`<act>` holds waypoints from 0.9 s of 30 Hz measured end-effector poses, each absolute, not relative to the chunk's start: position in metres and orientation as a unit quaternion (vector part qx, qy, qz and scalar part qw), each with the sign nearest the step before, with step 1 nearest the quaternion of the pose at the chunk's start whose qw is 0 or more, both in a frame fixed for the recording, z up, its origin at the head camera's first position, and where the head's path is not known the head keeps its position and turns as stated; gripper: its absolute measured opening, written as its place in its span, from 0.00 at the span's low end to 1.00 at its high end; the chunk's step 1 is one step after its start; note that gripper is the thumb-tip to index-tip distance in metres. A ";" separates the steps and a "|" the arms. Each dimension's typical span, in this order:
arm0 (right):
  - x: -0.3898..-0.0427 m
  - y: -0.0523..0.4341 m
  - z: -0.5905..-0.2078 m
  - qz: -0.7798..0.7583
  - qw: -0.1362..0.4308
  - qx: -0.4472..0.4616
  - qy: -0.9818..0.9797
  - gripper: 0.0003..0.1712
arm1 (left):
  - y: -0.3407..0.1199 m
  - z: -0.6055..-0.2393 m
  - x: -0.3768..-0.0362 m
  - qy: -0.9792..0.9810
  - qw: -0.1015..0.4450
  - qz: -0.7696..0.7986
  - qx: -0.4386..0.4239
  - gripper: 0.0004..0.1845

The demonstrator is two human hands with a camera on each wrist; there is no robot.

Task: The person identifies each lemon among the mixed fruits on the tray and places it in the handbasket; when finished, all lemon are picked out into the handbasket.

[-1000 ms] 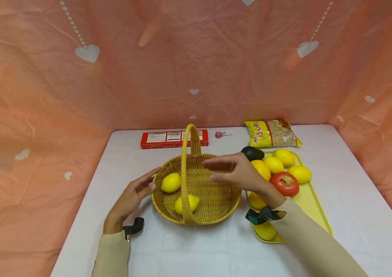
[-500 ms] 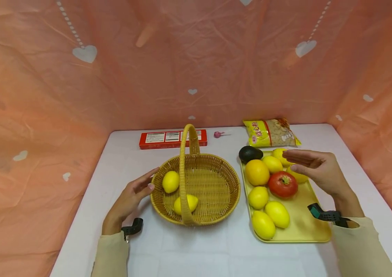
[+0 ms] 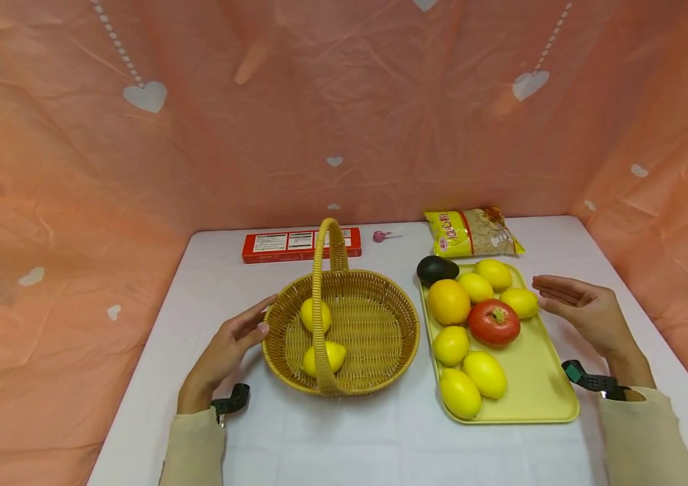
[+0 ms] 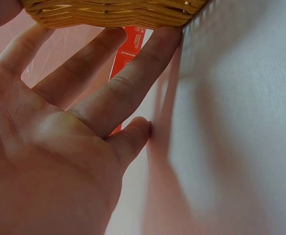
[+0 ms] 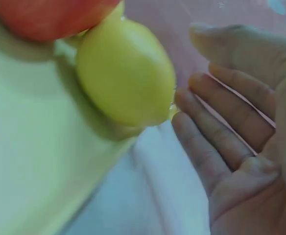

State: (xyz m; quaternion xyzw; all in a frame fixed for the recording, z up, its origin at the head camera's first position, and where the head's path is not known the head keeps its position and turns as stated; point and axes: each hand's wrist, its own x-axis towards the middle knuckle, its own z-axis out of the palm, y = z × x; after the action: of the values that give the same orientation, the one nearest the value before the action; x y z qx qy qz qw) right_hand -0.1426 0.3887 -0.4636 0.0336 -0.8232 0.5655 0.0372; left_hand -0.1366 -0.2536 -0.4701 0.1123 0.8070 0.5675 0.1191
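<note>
My left hand [image 3: 222,358] rests its extended fingers against the left side of a woven basket [image 3: 383,337]; in the left wrist view the fingertips touch the wicker. Two lemons lie in the basket, one lemon [image 3: 307,315] behind the other lemon [image 3: 336,355], each partly hidden by the arched handle. My right hand [image 3: 593,320], fingers nearly straight and holding nothing, is at the right edge of a yellow tray [image 3: 544,395]. Its fingertips are close to a lemon [image 5: 126,73] on the tray; whether they touch it I cannot tell. A tomato [image 3: 494,322] sits left of that lemon.
Several more lemons and an orange [image 3: 448,302] share the tray, with an avocado [image 3: 437,270] at its back left corner. Along the table's back lie a red box [image 3: 265,248], a pink lollipop [image 3: 380,236] and a yellow food bag [image 3: 474,233].
From above the basket, my right hand has moved right across the tray to its far side. The rear lemon in the basket has rolled rightward. My left hand stays at the basket.
</note>
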 end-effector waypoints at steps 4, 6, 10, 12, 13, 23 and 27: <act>-0.140 0.387 -0.469 0.520 -0.008 0.023 -0.854 0.32 | -0.253 -0.470 -0.136 0.808 0.118 0.567 0.109 0.30; -0.139 0.386 -0.471 0.505 -0.019 0.020 -0.863 0.34 | -0.253 -0.470 -0.136 0.808 0.120 0.567 0.109 0.31; -0.138 0.381 -0.473 0.483 -0.017 0.017 -0.875 0.35 | -0.253 -0.471 -0.136 0.809 0.119 0.565 0.111 0.31; -0.139 0.377 -0.474 0.474 -0.010 0.016 -0.881 0.36 | -0.254 -0.470 -0.136 0.810 0.116 0.564 0.116 0.30; -0.140 0.375 -0.474 0.470 -0.008 0.014 -0.883 0.36 | -0.254 -0.470 -0.137 0.810 0.114 0.563 0.117 0.30; -0.134 0.367 -0.461 0.438 0.041 0.004 -0.898 0.33 | -0.255 -0.470 -0.137 0.803 0.119 0.572 0.118 0.30; -0.133 0.361 -0.448 0.494 0.092 0.021 -0.864 0.29 | -0.255 -0.471 -0.137 0.804 0.118 0.570 0.119 0.30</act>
State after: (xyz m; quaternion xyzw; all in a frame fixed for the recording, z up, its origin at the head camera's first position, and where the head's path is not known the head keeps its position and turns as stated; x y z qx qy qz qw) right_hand -0.1332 0.3608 -0.4480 0.0214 -0.8644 0.4940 0.0918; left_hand -0.1366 -0.2553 -0.4712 0.1195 0.8042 0.5702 0.1177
